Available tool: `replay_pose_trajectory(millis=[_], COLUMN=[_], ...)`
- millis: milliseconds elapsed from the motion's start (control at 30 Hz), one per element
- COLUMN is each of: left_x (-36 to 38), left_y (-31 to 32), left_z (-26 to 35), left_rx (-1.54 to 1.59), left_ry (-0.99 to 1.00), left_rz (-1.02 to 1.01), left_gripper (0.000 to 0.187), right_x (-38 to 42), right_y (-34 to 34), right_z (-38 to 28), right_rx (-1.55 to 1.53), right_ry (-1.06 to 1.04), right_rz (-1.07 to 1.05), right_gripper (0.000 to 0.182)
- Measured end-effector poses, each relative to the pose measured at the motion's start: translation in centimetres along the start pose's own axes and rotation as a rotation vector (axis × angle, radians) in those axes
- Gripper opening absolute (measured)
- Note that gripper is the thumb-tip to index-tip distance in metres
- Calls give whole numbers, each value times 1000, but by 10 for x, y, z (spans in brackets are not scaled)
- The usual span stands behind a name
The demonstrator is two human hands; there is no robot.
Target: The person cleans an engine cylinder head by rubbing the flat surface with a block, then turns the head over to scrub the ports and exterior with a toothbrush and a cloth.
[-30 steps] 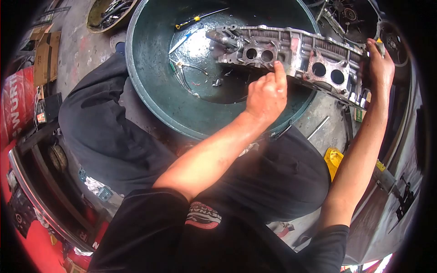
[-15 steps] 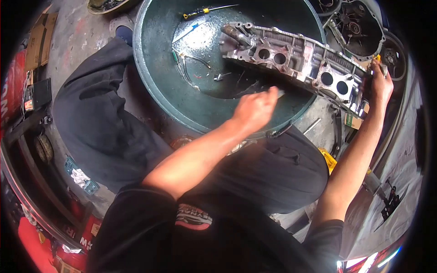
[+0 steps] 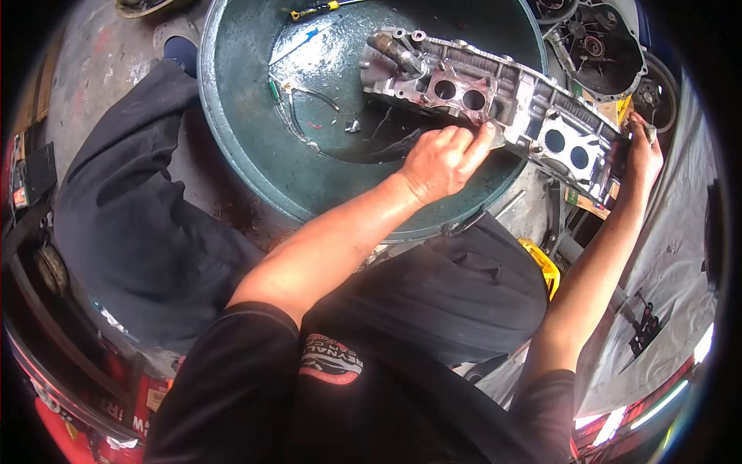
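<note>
A long metal engine part [image 3: 518,100] with paired round holes lies slanted across the right side of a green tub [image 3: 224,147]. My left hand [image 3: 448,161] is closed around a small flat, shiny piece [image 3: 498,139], which meets the part's lower edge near its middle. At the part's right end, my right hand [image 3: 644,155] grips it, fingers wrapped over the end and partly hidden. Inside the tub lie pliers [image 3: 290,97], a blue pen-like tool [image 3: 297,45] and a yellow-black screwdriver [image 3: 315,10].
A round metal housing [image 3: 599,50] stands behind the tub at the upper right. Yellow plastic [image 3: 543,267] and a black metal bracket [image 3: 645,321] lie right of my legs. My knees flank the tub's near side. Red items [image 3: 58,433] show at lower left.
My left hand has moved right and up, bringing the flat piece against the engine part. My right hand still grips the end. The whole view has shifted slightly.
</note>
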State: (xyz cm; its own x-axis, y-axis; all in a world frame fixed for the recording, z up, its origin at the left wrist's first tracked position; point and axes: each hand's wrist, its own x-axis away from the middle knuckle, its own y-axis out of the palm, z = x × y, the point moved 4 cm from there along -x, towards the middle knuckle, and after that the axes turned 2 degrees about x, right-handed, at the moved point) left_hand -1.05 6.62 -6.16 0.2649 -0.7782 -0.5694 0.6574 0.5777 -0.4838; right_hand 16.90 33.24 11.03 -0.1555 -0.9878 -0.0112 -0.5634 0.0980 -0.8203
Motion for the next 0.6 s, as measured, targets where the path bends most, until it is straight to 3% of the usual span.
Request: replay_pose_trajectory(millis=[233, 367, 433, 500, 600], left_x=[5, -3, 13, 48, 46], left_y=[5, 2, -9, -20, -40], left_z=[-16, -18, -34, -64, -61], left_rx=[33, 21, -25, -82, 80], left_ry=[37, 69, 106, -88, -413], left_rz=[-30, -39, -166, -195, -88], left_gripper=[46, 43, 43, 41, 25], right_x=[9, -3, -20, -6, 2], right_y=[-1, 1, -3, -2, 2], right_z=[-11, -1, 10, -1, -3], right_rx=[90, -32, 23, 62, -30], right_ry=[-36, -19, -70, -42, -22], right_rz=[43, -19, 19, 50, 6], right_gripper=[26, 28, 26, 25, 26])
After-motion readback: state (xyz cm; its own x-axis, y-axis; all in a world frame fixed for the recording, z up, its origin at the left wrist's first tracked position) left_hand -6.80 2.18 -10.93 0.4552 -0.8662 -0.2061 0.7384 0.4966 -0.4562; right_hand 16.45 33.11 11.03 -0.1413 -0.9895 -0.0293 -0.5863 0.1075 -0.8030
